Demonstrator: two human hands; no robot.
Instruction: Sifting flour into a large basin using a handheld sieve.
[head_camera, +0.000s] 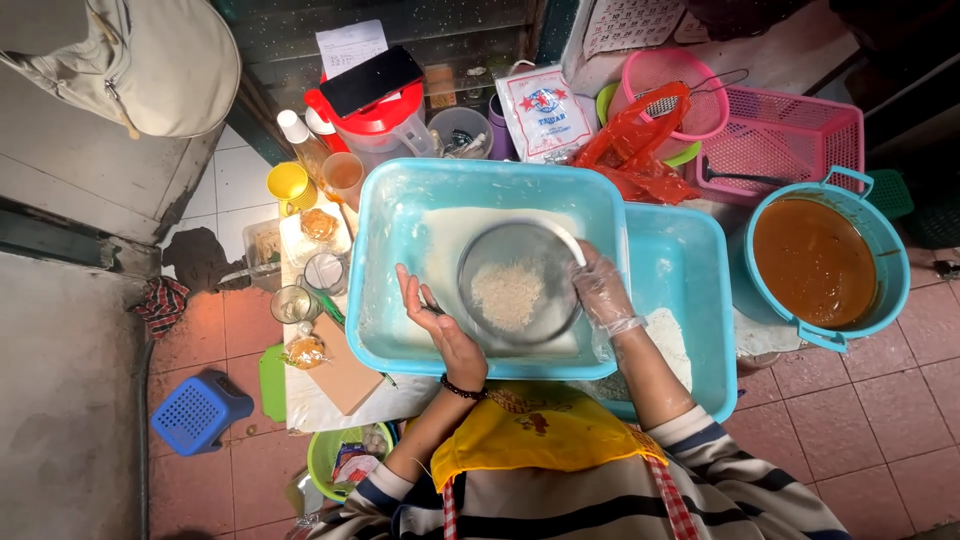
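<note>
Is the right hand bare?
No: the right hand wears a clear plastic glove and grips the rim of the round sieve over the blue tub.

A sieve (518, 283) sits over the tub (400, 200), a sauce basin (868, 215) well right.

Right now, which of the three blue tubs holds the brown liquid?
The round tub with handles at the far right holds it. The two rectangular tubs, the big one under the sieve and its neighbour, hold white flour.
</note>
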